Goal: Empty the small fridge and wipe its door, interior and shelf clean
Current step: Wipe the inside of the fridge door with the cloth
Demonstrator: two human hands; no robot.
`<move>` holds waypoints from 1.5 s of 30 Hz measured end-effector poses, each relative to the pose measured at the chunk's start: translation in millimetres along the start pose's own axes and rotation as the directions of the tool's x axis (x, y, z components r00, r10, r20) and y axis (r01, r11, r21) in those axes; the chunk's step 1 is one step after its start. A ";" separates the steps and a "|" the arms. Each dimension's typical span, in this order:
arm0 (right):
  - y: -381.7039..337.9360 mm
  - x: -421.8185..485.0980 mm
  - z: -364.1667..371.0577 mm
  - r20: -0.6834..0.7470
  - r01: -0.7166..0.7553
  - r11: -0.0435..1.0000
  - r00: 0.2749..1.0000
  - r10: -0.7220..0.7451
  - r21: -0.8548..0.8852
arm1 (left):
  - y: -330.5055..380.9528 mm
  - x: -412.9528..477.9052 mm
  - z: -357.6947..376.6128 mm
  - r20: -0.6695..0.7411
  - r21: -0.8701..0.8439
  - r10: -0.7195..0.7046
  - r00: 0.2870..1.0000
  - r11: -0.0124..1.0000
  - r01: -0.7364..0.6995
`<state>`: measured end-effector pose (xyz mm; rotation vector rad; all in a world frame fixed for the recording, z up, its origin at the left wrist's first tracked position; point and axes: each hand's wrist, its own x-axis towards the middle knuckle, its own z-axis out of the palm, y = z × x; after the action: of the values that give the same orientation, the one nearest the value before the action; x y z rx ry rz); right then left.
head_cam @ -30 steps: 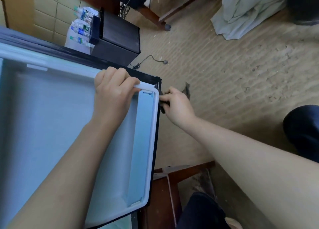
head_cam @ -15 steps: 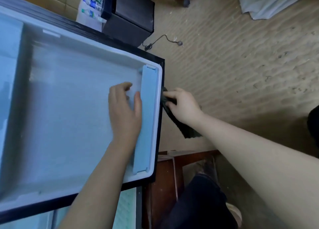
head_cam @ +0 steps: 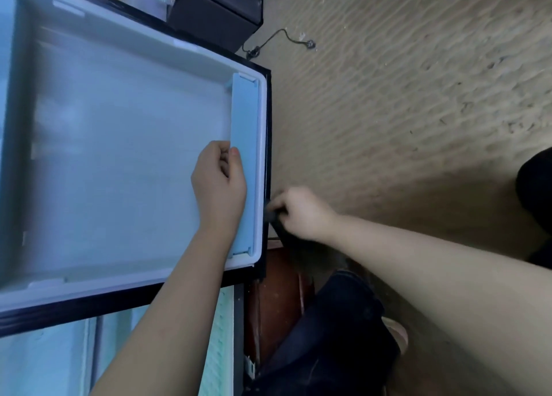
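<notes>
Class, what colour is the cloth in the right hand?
Black cloth, seen in the head view.

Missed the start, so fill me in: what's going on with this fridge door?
A person is cleaning the open fridge door. The left hand grips the pale blue door rack on the inner side, steadying the door. The right hand pinches a dark cloth against the door's black outer edge, about level with the lower part of the rack. A power cord lies on the floor beyond.
</notes>
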<state>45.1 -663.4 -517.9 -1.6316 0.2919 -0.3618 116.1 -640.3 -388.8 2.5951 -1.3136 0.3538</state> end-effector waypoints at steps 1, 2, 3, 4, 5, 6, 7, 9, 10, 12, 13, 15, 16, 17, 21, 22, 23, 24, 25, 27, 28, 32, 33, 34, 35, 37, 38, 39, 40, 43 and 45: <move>1.6 6.0 -7.9 -0.078 -0.043 0.999 0.996 0.045 0.020 | 0.2 0.2 0.1 0.000 -0.010 -0.007 1.000 1.000 0.007; 3.2 12.6 -17.5 -0.153 -0.077 0.996 0.985 0.083 0.042 | 0.8 0.2 0.1 0.003 -0.018 -0.014 1.000 1.000 0.014; 4.5 19.3 -28.4 -0.212 -0.097 0.993 0.971 0.110 0.068 | 1.0 0.4 0.2 0.005 -0.027 -0.017 1.000 0.999 0.017; 5.2 25.1 -36.5 -0.250 -0.100 0.991 0.961 0.120 0.089 | 1.5 0.7 0.1 0.005 -0.036 -0.017 1.000 0.999 0.017; 4.9 29.2 -41.6 -0.269 -0.091 0.992 0.957 0.113 0.091 | 1.2 0.7 0.2 0.003 -0.045 -0.017 1.000 0.999 0.017; 3.2 30.8 -42.6 -0.269 -0.074 0.995 0.959 0.090 0.069 | 1.1 0.6 0.3 0.001 -0.054 -0.018 1.000 0.998 0.018; 0.5 29.2 -39.7 -0.250 -0.053 0.998 0.966 0.060 0.035 | 0.9 0.4 0.6 0.000 -0.061 -0.017 1.000 0.998 0.017; -1.4 18.0 -20.6 -0.181 -0.002 0.999 0.983 -0.004 -0.034 | 1.3 1.0 1.3 0.003 -0.068 -0.018 1.000 0.998 0.019; -1.1 8.5 -7.8 -0.133 0.023 0.998 0.991 -0.030 -0.057 | 1.0 1.6 1.7 0.004 -0.068 -0.024 1.000 0.997 0.024; 0.9 -10.9 15.4 0.015 0.088 0.994 0.996 -0.087 -0.066 | -0.7 4.4 2.4 -0.004 -0.071 -0.042 0.999 0.997 0.041; 2.6 -17.3 23.7 0.089 0.115 0.992 0.990 -0.110 -0.058 | -1.8 6.4 2.8 -0.009 -0.070 -0.052 0.999 0.996 0.051; 5.3 -21.3 29.4 0.166 0.136 0.990 0.978 -0.126 -0.048 | -4.6 9.5 3.6 -0.018 -0.073 -0.070 0.997 0.995 0.069; 5.8 -19.4 27.2 0.167 0.135 0.989 0.978 -0.125 -0.052 | -5.2 10.2 3.6 -0.020 -0.077 -0.080 0.997 0.994 0.078; 5.9 -16.4 23.9 0.147 0.131 0.990 0.982 -0.121 -0.059 | -4.9 10.6 3.8 -0.021 -0.082 -0.087 0.996 0.993 0.085; 6.0 -11.6 18.3 0.008 0.119 0.990 0.993 -0.119 -0.076 | -3.1 9.4 4.2 -0.021 -0.074 -0.079 0.997 0.994 0.077; 5.5 -15.5 22.3 0.025 0.140 0.985 0.990 -0.138 -0.096 | -3.6 9.3 4.2 -0.025 -0.072 -0.074 0.997 0.995 0.072; 4.7 -20.9 28.1 0.056 0.171 0.978 0.985 -0.165 -0.120 | -4.5 9.7 4.1 -0.029 -0.070 -0.069 0.997 0.995 0.067; 4.0 -26.5 34.0 0.102 0.208 0.969 0.975 -0.195 -0.134 | -5.2 10.1 4.2 -0.032 -0.067 -0.068 0.997 0.996 0.066; 4.0 -30.9 38.5 0.150 0.239 0.963 0.964 -0.220 -0.128 | -5.9 10.3 4.4 -0.035 -0.064 -0.071 0.997 0.996 0.069; 5.6 -30.0 37.5 0.211 0.235 0.967 0.954 -0.211 -0.095 | -5.3 10.1 4.6 -0.035 -0.068 -0.080 0.996 0.995 0.077; 6.5 -24.0 31.6 0.205 0.203 0.975 0.962 -0.182 -0.086 | -4.3 9.7 4.3 -0.034 -0.071 -0.083 0.996 0.994 0.081; 9.0 10.8 -12.5 -0.042 -0.008 1.000 0.999 0.007 -0.008 | -0.3 5.7 2.5 -0.035 -0.049 -0.066 0.997 0.997 0.065; 8.2 19.5 -26.7 -0.130 -0.035 0.999 0.991 0.037 0.020 | 1.4 3.6 1.6 -0.032 -0.048 -0.060 0.998 0.997 0.059; 7.2 27.9 -41.2 -0.216 -0.039 0.999 0.975 0.045 0.033 | 4.0 0.7 0.6 -0.027 -0.049 -0.051 0.998 0.998 0.050; 6.2 35.6 -55.2 -0.289 -0.029 0.999 0.957 0.037 0.033 | 6.6 -2.6 -0.6 -0.021 -0.053 -0.037 0.999 0.998 0.036; 5.8 49.0 -79.2 -0.382 -0.019 0.999 0.924 0.029 0.028 | 12.7 -11.0 -3.5 -0.011 -0.051 0.017 1.000 0.999 -0.017; 6.8 53.9 -88.3 -0.415 -0.024 0.999 0.909 0.035 0.033 | 15.6 -16.3 -5.4 -0.006 -0.042 0.053 0.999 0.998 -0.053; 8.0 56.8 -96.0 -0.449 -0.025 0.998 0.892 0.045 0.050 | 17.9 -22.1 -7.2 -0.002 -0.032 0.091 0.996 0.995 -0.091; 8.8 57.8 -102.8 -0.491 -0.020 0.997 0.869 0.057 0.081 | 19.7 -27.4 -9.1 0.003 -0.021 0.129 0.992 0.991 -0.129; 8.4 52.1 -117.1 -0.621 0.022 0.987 0.780 0.082 0.158 | 21.6 -39.9 -12.4 0.018 0.002 0.222 0.975 0.975 -0.222; 5.4 44.8 -115.2 -0.636 0.017 0.994 0.770 0.053 0.104 | 21.6 -41.2 -12.7 0.015 0.006 0.265 0.964 0.964 -0.265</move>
<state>40.0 -786.9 -512.0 -1.3536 0.7923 -0.9104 73.5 -617.8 -387.6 2.4334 -1.6722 0.3846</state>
